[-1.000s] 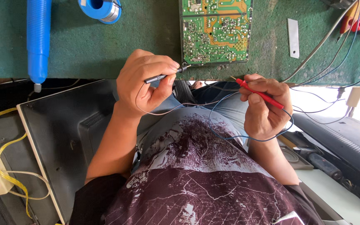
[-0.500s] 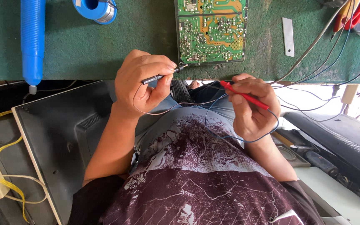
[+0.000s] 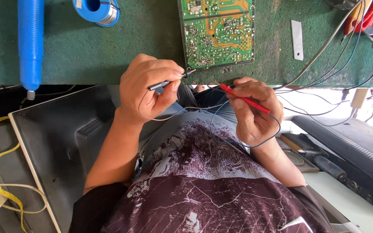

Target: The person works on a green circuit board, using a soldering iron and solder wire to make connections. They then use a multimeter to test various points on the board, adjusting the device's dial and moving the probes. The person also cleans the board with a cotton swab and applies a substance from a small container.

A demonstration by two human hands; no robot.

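At bench edge, left hand (image 3: pixel 152 88) pinching slim black probe (image 3: pixel 169 80), right hand (image 3: pixel 255 110) gripping red probe (image 3: pixel 244 98).

Circuit board (image 3: pixel 216 32) on bench (image 3: pixel 130 43), solder spool (image 3: pixel 96 9) left of it

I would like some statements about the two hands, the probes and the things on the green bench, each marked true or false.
1. The left hand holds a black probe whose tip meets the lower edge of the circuit board. True.
2. The right hand holds a blue probe. False: it holds a red probe.
3. A blue spool lies on the green mat, left of the board. True.
4. The blue tube lies on top of the circuit board. False: it lies on the mat at the far left, apart from the board.
5. The red probe's tip rests at the board's middle. False: it is off the board, below the bench edge.
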